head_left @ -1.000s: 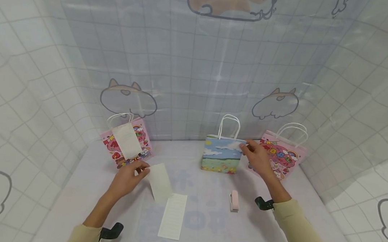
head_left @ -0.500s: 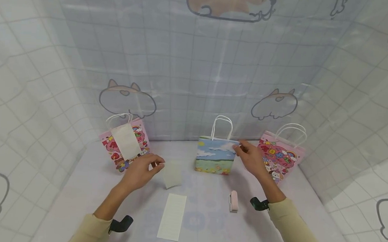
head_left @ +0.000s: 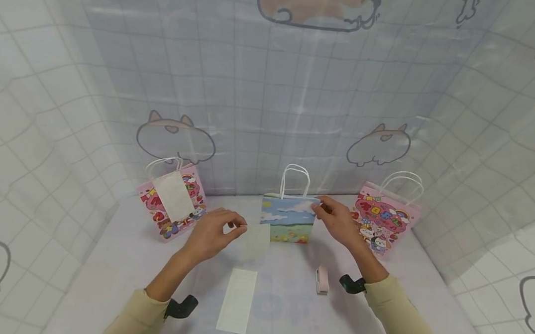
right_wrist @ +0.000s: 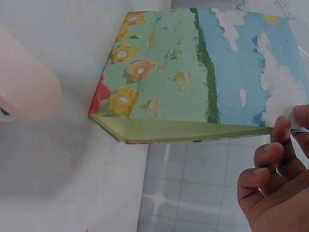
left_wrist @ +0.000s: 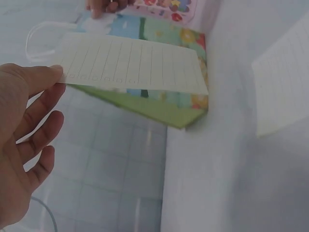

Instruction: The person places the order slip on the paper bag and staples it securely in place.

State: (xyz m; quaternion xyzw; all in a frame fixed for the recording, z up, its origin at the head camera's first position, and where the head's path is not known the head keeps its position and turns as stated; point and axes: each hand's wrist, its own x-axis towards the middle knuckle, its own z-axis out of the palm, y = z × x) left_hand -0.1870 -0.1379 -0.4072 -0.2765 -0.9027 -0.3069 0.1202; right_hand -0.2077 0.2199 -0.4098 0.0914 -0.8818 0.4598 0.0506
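Between thumb and forefinger my left hand (head_left: 215, 233) pinches a corner of a lined sheet of paper (left_wrist: 133, 65). The sheet hangs in front of the lower left of a paper gift bag (head_left: 289, 219) painted with sky, meadow and flowers. At the bag's upper right edge, my right hand (head_left: 337, 220) pinches the paper side with thumb and fingers, as the right wrist view shows. The bag stands upright with its white handles up. A second lined sheet (head_left: 237, 300) lies on the table nearer me. Right of it rests a small pink stapler (head_left: 322, 280).
At the left stands a pink cartoon gift bag (head_left: 151, 202) with a pale sheet (head_left: 174, 195) on its front. Another pink gift bag (head_left: 384, 217) stands at the right, behind my right hand. A grid-patterned cloth wall (head_left: 261, 112) closes off the back and sides.
My left hand has carried the lined sheet to the right, up to the painted bag. My right hand and the painted bag have shifted left together.
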